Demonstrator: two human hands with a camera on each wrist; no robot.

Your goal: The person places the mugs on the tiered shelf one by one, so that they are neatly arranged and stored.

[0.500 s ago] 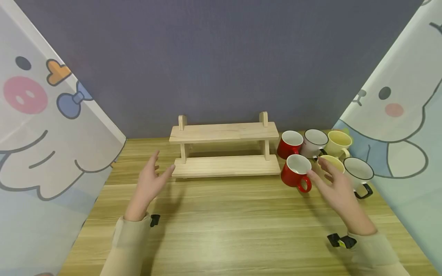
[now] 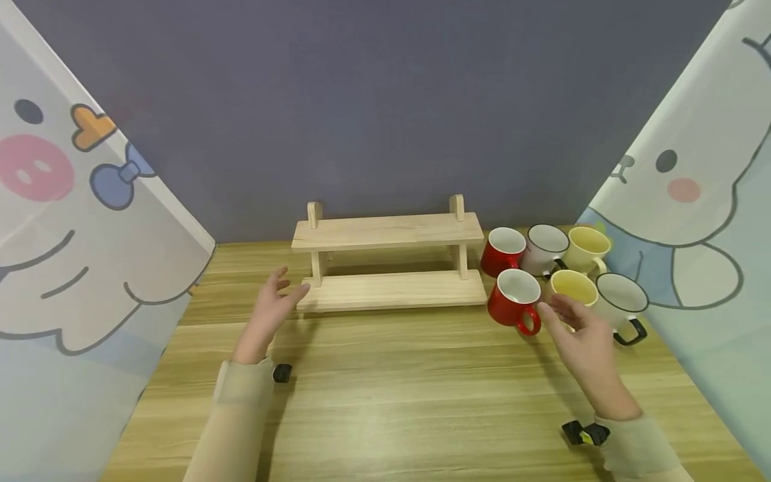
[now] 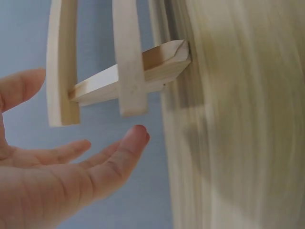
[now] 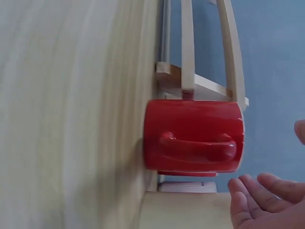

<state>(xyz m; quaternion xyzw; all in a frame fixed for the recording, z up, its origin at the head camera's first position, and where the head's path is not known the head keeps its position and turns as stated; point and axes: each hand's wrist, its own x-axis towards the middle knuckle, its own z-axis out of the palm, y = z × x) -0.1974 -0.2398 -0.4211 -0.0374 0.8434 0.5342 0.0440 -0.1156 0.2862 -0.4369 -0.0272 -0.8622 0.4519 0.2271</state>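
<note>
A two-tier wooden shelf (image 2: 391, 291) stands at the back of the table. My left hand (image 2: 271, 314) hovers by its left end, thumb and fingers apart and holding nothing; the left wrist view shows a gap between the thumb (image 3: 136, 138) and the wood. To the right of the shelf, my right hand (image 2: 584, 348) hovers beside the front red mug (image 2: 512, 301), close to its handle, and partly covers the front yellow mug (image 2: 573, 286). The right wrist view shows its loosely bent fingers (image 4: 267, 200) apart from the red mug (image 4: 195, 126).
Behind these are another red mug (image 2: 498, 260), a white black-rimmed mug (image 2: 545, 251) and another yellow mug (image 2: 587, 248). A white mug with a black handle (image 2: 620, 301) stands at the right. Patterned panels flank the wooden table (image 2: 361, 402), and a grey panel (image 2: 385, 100) rises behind.
My left hand has shifted right, nearer the shelf's end. My right hand has drawn back slightly, its fingers a little more bent. Shelf and mugs have stayed in place.
</note>
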